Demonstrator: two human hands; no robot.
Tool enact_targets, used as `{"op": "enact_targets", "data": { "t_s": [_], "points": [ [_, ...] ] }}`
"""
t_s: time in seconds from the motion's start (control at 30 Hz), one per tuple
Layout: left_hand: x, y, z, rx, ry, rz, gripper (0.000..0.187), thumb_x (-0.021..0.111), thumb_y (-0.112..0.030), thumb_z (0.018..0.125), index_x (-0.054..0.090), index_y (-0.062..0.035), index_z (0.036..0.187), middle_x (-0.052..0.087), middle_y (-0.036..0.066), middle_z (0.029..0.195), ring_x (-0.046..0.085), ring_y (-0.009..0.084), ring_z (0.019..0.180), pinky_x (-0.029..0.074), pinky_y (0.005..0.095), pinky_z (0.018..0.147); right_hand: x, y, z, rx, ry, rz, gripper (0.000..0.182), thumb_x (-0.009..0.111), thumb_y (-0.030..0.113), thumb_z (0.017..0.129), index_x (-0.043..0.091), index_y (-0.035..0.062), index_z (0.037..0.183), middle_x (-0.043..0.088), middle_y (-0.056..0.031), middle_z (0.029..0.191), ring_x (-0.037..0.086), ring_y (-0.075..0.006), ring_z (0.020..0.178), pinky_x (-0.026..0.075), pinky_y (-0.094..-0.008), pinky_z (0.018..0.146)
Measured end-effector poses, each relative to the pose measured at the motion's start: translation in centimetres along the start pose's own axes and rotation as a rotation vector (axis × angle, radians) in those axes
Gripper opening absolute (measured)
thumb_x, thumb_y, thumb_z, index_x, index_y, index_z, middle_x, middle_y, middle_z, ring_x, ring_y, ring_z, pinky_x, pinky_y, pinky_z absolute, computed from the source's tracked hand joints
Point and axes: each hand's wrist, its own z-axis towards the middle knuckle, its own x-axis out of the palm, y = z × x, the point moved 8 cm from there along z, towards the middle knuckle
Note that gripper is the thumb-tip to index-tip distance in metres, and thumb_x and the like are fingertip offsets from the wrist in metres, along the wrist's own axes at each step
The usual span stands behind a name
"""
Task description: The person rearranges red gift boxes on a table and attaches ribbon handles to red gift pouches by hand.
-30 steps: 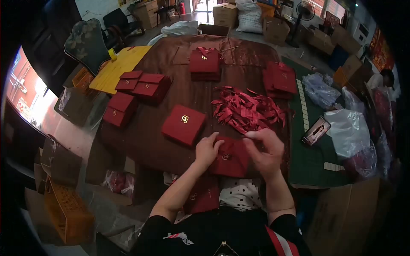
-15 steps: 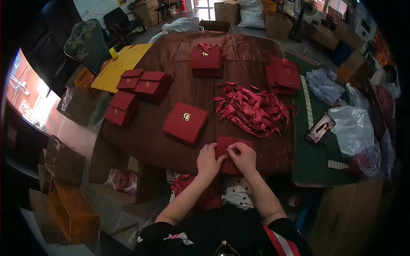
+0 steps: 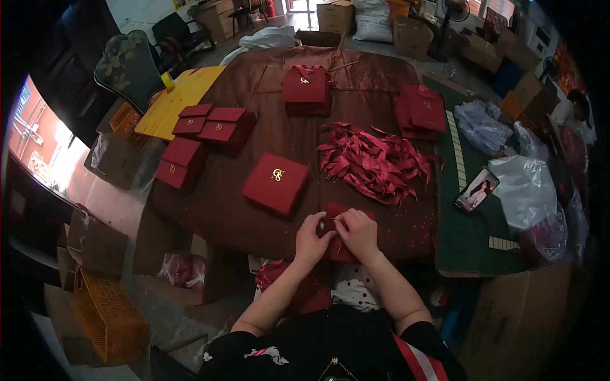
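Observation:
A small dark-red gift bag [image 3: 343,252] lies at the table's front edge, largely covered by my hands. My left hand [image 3: 311,240] grips its left side, thumb and fingers bent around it. On its upper face my right hand [image 3: 357,233] is closed in a pinch, with a thin pale tip showing at the fingertips; what it is I cannot make out. Just beyond lies a stack of red pieces [image 3: 276,184] with a gold logo on top. To the right sits a heap of red ribbons [image 3: 375,162].
Red flap bags [image 3: 222,127] stand at left on the brown-covered table [image 3: 267,89]. More bags [image 3: 307,86] with ribbon handles are at the back, and flat red bags [image 3: 424,111] at right. A phone [image 3: 476,189] lies on the green side surface. Red material [image 3: 298,289] rests near my lap.
My right hand has shifted slightly left and up, and a pale tip now shows at its fingers. My left fingers have bent in a little more. The other things stay put.

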Motion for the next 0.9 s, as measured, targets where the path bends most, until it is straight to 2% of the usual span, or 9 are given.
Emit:
{"op": "enact_targets", "data": {
  "t_s": [0.1,0.17,0.37,0.57,0.7,0.77,0.83,0.9],
  "points": [
    [0.1,0.0,0.0,-0.012,0.026,0.007,0.052,0.081,-0.01,0.075,0.063,-0.0051,0.123,0.064,0.015,0.108,0.064,0.0321,0.099,0.053,0.0394,0.085,0.0,0.0,0.0,0.01,-0.013,-0.01,0.01,0.073,0.013,0.085,0.065,0.0088,0.086,0.063,-0.0054,0.084,0.064,-0.0254,0.077,0.053,-0.0373,0.063],
    [-0.1,-0.7,0.0,0.051,0.007,-0.007,0.047,0.078,-0.01,0.078,0.065,-0.0038,0.122,0.064,0.016,0.109,0.065,0.0324,0.102,0.053,0.0395,0.087,0.0,0.0,-0.1,0.014,-0.021,-0.01,0.009,0.073,0.013,0.086,0.065,0.0087,0.086,0.063,-0.0054,0.084,0.064,-0.0254,0.077,0.053,-0.0373,0.063],
    [0.0,0.2,-0.3,0.05,-0.01,-0.116,0.042,0.073,-0.01,0.084,0.066,-0.0031,0.125,0.067,0.017,0.107,0.067,0.0336,0.102,0.053,0.0392,0.088,0.1,0.2,-0.1,-0.041,-0.011,0.008,0.01,0.072,0.013,0.086,0.065,0.008,0.087,0.065,-0.0064,0.084,0.066,-0.0261,0.078,0.054,-0.0382,0.063],
    [0.2,0.1,-0.6,0.102,-0.029,-0.095,0.042,0.072,-0.009,0.085,0.064,-0.0021,0.125,0.067,0.018,0.106,0.067,0.0328,0.099,0.053,0.0384,0.086,0.2,-1.2,-0.4,0.173,-0.089,0.16,0.011,0.073,0.012,0.082,0.065,0.0059,0.085,0.063,-0.0093,0.079,0.065,-0.03,0.075,0.051,-0.0399,0.065],
    [-0.1,-0.3,-0.4,0.086,-0.022,-0.106,0.042,0.072,-0.009,0.085,0.063,-0.0014,0.125,0.067,0.019,0.106,0.067,0.0338,0.1,0.053,0.0387,0.086,0.6,-0.2,-0.3,0.017,-0.019,0.021,0.011,0.072,0.013,0.082,0.064,0.006,0.086,0.063,-0.0089,0.084,0.064,-0.0291,0.078,0.052,-0.0402,0.065],
    [-0.1,-0.5,-0.2,0.007,0.043,-0.102,0.043,0.072,-0.009,0.084,0.063,-0.001,0.126,0.067,0.019,0.107,0.067,0.0347,0.099,0.053,0.039,0.085,0.7,0.3,-0.1,-0.055,0.023,-0.052,0.012,0.072,0.013,0.082,0.063,0.0062,0.087,0.063,-0.0089,0.086,0.063,-0.0288,0.08,0.052,-0.0402,0.065],
    [-0.2,-0.1,-0.3,0.061,0.018,-0.069,0.043,0.073,-0.009,0.084,0.063,-0.0012,0.125,0.067,0.018,0.107,0.067,0.0348,0.099,0.053,0.0391,0.085,1.0,1.1,0.0,-0.163,0.061,-0.105,0.012,0.071,0.014,0.082,0.062,0.0069,0.088,0.061,-0.0087,0.088,0.062,-0.029,0.082,0.052,-0.0404,0.066],
    [0.0,-0.2,-0.4,0.112,-0.008,-0.029,0.043,0.073,-0.009,0.082,0.064,-0.0013,0.124,0.067,0.018,0.107,0.067,0.0352,0.1,0.053,0.0399,0.084,1.8,0.5,-0.4,-0.165,0.125,-0.112,0.013,0.071,0.014,0.081,0.061,0.0072,0.086,0.059,-0.0087,0.086,0.06,-0.0292,0.081,0.052,-0.0406,0.066]
  ]
}}
